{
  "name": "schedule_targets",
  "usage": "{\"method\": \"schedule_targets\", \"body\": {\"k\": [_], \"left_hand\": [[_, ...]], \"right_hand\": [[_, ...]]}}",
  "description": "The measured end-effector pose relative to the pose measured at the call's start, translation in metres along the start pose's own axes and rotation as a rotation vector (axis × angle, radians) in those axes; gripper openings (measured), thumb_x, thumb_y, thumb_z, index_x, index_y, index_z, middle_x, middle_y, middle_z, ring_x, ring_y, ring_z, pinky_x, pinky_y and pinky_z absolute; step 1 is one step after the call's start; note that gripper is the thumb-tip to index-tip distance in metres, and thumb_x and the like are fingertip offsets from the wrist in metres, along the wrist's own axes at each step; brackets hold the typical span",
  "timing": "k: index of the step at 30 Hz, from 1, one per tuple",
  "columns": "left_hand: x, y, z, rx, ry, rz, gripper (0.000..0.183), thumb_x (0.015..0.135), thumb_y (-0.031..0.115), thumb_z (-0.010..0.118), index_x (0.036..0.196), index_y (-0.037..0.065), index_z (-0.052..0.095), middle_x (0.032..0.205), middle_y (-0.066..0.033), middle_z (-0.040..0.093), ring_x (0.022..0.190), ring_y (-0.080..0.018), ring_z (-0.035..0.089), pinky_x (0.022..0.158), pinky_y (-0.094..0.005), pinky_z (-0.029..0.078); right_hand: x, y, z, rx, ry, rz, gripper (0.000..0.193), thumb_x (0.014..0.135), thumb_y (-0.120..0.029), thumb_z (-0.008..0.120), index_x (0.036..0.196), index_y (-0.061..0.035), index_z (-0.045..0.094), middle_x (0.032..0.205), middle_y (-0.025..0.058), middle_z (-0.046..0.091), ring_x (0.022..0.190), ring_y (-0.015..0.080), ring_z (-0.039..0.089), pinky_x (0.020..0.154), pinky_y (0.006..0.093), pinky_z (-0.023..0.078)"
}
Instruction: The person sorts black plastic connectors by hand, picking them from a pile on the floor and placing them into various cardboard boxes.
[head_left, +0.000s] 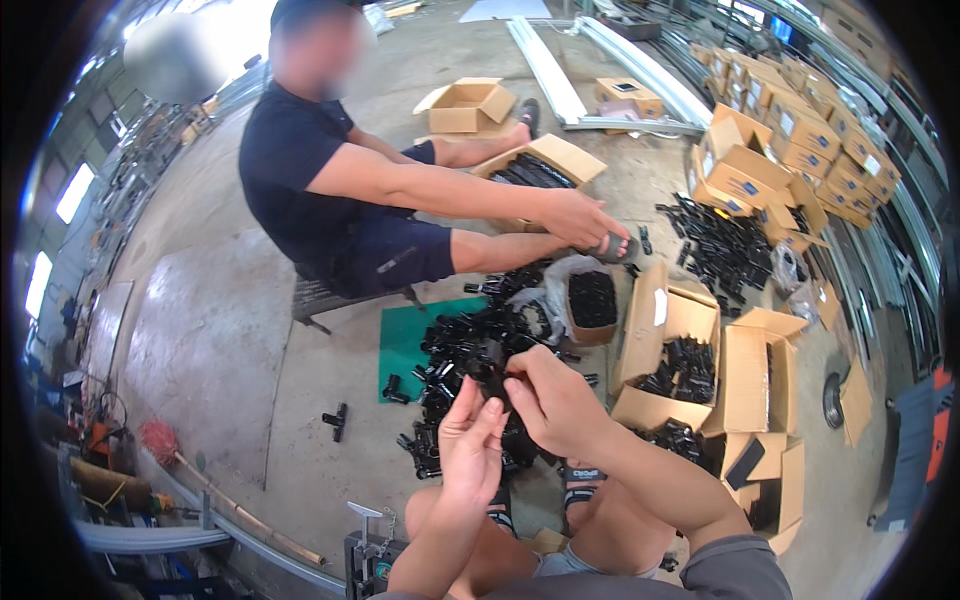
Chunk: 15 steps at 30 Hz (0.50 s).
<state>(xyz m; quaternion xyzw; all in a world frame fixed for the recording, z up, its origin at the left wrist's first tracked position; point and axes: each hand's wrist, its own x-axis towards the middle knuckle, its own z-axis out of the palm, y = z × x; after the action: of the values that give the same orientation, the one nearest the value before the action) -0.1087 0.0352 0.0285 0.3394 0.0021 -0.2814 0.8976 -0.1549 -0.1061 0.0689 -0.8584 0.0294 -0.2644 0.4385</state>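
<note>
A seated worker's left hand [470, 440] and right hand [550, 400] meet over a heap of black plastic fittings [470, 350] on a workshop floor [200, 330], both sets of fingers closed on one small black fitting [495, 385] held between them, just above the near edge of the heap. The left fingers [492, 410] pinch it from below, the right hand's fingers curl over it from the far side; how firm the hold is cannot be told, since the piece is mostly hidden.

Across the heap, a second person [330, 190] sits on a low stool [320, 298] and reaches a hand [585, 215] toward the right, near an open cardboard box [665, 350] half full of the same black parts. More open boxes [760, 170] stand far right, with another spread of parts [725, 245] on the concrete.

The hazards look modest but real. A fitting pressed together at an angle could slip from the fingers and drop into the heap, where it would be lost among identical pieces. Loose fittings lie scattered left of the green mat [405, 335], one stray piece [337, 420] well apart, and could roll under a sandalled foot [583, 480]. Both workers reach into the same heap, so hands could collide.
</note>
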Motion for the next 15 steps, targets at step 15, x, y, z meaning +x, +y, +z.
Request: {"method": "schedule_targets", "body": {"k": [15], "left_hand": [[-0.005,0.0,-0.012,-0.034,-0.079,0.007,0.046,0.092,-0.009,0.061,0.134,0.01,0.061,0.127,-0.0065,0.066,0.107,-0.0128,0.066,0.092,-0.0261,0.056]], "right_hand": [[-0.003,0.013,0.014,-0.131,0.041,-0.11,0.012,0.09,-0.012,0.065,0.091,-0.0021,0.059,0.076,0.011,0.059,0.071,0.0305,0.062,0.06,0.0383,0.049]]}}
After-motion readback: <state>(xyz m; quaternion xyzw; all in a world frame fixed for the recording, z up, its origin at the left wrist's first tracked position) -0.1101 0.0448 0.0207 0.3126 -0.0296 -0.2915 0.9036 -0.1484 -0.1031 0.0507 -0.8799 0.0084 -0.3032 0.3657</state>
